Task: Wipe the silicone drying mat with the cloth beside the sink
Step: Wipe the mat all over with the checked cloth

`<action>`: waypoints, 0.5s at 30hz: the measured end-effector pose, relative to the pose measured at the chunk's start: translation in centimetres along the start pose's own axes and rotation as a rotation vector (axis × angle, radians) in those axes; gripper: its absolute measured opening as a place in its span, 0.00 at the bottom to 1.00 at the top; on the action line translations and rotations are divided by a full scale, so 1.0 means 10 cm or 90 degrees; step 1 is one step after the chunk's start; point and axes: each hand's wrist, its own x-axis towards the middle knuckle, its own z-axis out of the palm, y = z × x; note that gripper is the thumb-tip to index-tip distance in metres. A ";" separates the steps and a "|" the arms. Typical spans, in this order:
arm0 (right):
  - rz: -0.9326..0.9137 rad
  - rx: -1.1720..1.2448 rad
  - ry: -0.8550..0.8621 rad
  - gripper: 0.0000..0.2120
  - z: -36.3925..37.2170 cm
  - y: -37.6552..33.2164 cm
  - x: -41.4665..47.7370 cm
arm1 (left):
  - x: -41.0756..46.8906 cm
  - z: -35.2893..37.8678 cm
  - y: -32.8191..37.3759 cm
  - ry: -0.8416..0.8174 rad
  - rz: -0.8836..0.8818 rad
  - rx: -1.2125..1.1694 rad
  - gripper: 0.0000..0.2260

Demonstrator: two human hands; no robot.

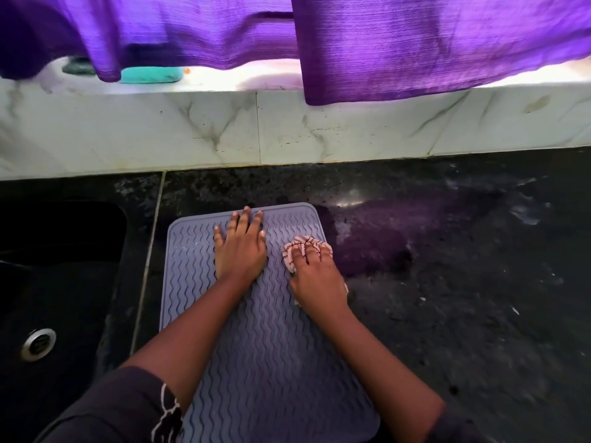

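A grey-blue silicone drying mat [271, 356] with wavy ridges lies on the black granite counter [447, 282], just right of the sink. My left hand [240, 247] rests flat on the mat's far left part, fingers spread, holding nothing. My right hand [315, 276] presses a bunched white cloth with dark stripes [302, 244] onto the mat near its far right edge. The cloth shows past my fingertips and a little under my palm.
A black sink [57, 282] with a metal drain [38, 343] lies to the left. A marble ledge [287, 129] runs along the back, with a teal soap bar [150, 75] on it. Purple curtains [415, 43] hang above. The counter on the right looks wet.
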 end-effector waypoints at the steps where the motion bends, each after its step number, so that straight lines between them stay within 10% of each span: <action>1: -0.001 -0.010 -0.011 0.24 -0.06 -0.02 0.05 | 0.00 0.00 0.00 -0.003 -0.002 -0.002 0.23; 15: -0.017 0.054 -0.027 0.20 -0.33 0.08 0.90 | -0.01 0.00 -0.01 -0.008 0.005 -0.002 0.23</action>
